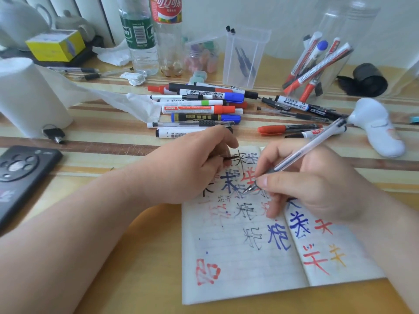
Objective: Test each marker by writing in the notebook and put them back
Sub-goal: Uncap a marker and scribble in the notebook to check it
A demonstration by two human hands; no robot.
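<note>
An open lined notebook (249,264) lies in front of me, covered in black, blue, red and yellow marks. My right hand (317,184) grips a clear gel pen (301,150), its tip touching the left page. My left hand (192,162) rests on the notebook's top left corner and pinches a small dark pen cap (229,157). A heap of capped markers (204,105) lies just beyond the notebook. More markers stand in a clear jar (317,64) at the back right.
A paper towel roll (27,96) and a black phone (20,173) sit to the left. Two bottles (140,37), a clear box of pens (243,55), a white handheld device (376,128) and a black roll (367,80) ring the back and right.
</note>
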